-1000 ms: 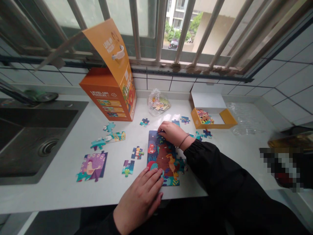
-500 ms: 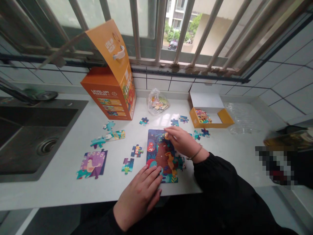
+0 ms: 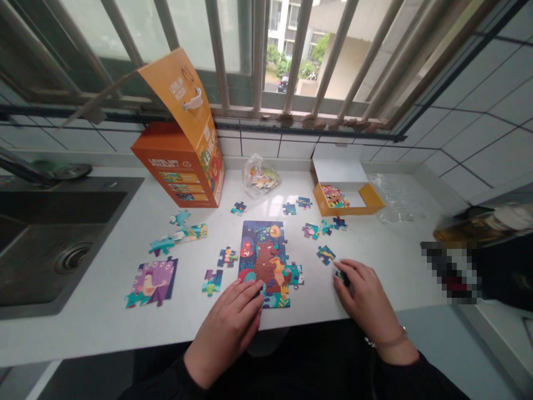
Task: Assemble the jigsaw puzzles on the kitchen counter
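Observation:
A joined section of jigsaw puzzle (image 3: 270,261) with a brown bear lies near the counter's front edge. My left hand (image 3: 233,322) rests on its lower left corner, fingers stretched out flat. To the right, my right hand (image 3: 364,294) has thumb and fingers closed around a dark puzzle piece (image 3: 341,276), mostly hidden by the fingers. Just beyond those fingertips is a loose puzzle piece (image 3: 326,254) with a yellow fish-like shape. Two loose pieces, an upper piece (image 3: 227,256) and a lower piece (image 3: 212,282), lie left of the puzzle.
A purple puzzle section (image 3: 152,280) and several turquoise pieces (image 3: 189,232) lie at left, beside the sink (image 3: 75,244). Behind stand an orange puzzle box (image 3: 179,166), a plastic bag of pieces (image 3: 261,176) and an open yellow box (image 3: 350,208). Clear plastic packaging (image 3: 393,197) lies at right.
My right hand has left the puzzle's upper right area and moved right and toward me, closing on a loose piece. My left hand stays on the puzzle. The view has shifted slightly.

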`<action>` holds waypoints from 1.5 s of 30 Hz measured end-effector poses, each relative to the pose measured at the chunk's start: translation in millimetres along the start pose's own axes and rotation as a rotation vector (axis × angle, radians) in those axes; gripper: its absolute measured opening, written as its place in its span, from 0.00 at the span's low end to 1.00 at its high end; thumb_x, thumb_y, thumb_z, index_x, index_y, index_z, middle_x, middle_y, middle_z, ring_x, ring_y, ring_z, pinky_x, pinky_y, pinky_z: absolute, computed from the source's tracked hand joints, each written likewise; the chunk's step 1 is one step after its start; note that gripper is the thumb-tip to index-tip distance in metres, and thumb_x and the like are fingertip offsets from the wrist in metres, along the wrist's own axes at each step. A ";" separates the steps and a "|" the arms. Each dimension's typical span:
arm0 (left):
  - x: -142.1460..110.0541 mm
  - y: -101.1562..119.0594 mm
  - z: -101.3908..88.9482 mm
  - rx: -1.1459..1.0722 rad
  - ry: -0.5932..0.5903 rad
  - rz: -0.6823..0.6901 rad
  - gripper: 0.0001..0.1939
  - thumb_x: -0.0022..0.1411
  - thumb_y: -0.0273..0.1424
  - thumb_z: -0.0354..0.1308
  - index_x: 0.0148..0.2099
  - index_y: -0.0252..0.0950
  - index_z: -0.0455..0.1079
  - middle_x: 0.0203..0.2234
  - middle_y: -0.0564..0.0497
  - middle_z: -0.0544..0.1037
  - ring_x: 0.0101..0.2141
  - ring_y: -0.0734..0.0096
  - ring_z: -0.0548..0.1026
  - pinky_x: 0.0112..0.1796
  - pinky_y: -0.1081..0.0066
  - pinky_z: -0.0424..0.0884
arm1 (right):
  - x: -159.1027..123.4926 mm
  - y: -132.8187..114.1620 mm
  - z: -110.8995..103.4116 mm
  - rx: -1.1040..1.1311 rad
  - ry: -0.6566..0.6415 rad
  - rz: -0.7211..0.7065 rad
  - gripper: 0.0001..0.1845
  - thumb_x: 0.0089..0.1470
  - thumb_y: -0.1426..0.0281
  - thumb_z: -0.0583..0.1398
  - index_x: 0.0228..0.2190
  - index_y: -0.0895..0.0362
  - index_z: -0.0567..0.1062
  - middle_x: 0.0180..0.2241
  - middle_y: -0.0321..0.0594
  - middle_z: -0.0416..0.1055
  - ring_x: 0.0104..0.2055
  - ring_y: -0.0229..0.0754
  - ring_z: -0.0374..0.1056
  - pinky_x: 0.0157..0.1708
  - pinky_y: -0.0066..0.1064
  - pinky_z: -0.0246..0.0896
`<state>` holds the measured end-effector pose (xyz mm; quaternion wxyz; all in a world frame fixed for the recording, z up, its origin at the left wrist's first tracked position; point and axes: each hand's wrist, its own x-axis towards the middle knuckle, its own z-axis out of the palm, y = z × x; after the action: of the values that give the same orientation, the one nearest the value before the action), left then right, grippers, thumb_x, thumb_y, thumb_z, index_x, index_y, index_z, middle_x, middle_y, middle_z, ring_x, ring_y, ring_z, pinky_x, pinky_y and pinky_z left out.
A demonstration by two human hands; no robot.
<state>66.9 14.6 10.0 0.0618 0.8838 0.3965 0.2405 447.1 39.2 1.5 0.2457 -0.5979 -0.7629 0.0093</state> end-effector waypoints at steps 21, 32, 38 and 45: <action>4.4 -40.1 -39.8 0.104 -0.008 -0.214 0.19 0.77 0.26 0.52 0.64 0.36 0.74 0.62 0.40 0.80 0.62 0.54 0.78 0.64 0.49 0.76 | -18.7 -87.9 40.4 -0.009 -0.129 -0.281 0.48 0.72 0.60 0.59 0.80 0.52 0.41 0.77 0.49 0.55 0.79 0.60 0.53 0.73 0.61 0.57; 35.6 -196.7 -120.0 0.318 -0.361 -0.507 0.23 0.61 0.33 0.59 0.57 0.34 0.80 0.53 0.38 0.83 0.55 0.46 0.79 0.60 0.55 0.72 | -20.6 -87.7 44.8 0.048 -0.064 -0.256 0.46 0.71 0.63 0.61 0.80 0.52 0.45 0.76 0.49 0.60 0.78 0.60 0.56 0.72 0.60 0.61; 47.2 -219.3 -120.3 0.233 -0.413 -0.518 0.27 0.53 0.37 0.63 0.56 0.36 0.81 0.48 0.40 0.85 0.51 0.45 0.80 0.55 0.57 0.72 | -20.4 -87.1 44.0 0.082 -0.049 -0.248 0.43 0.72 0.65 0.60 0.79 0.52 0.50 0.74 0.51 0.62 0.76 0.60 0.59 0.71 0.60 0.64; 48.1 -221.5 -128.0 0.036 -0.412 -0.529 0.22 0.61 0.47 0.62 0.50 0.39 0.81 0.41 0.46 0.84 0.41 0.54 0.81 0.43 0.64 0.72 | -20.3 -86.2 44.5 0.116 -0.047 -0.230 0.39 0.70 0.66 0.62 0.76 0.53 0.57 0.72 0.52 0.65 0.74 0.60 0.61 0.70 0.60 0.65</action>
<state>-115.0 189.5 73.9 0.1852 0.7813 0.5956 0.0251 355.0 8.5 -18.5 0.2614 -0.4909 -0.8302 0.0392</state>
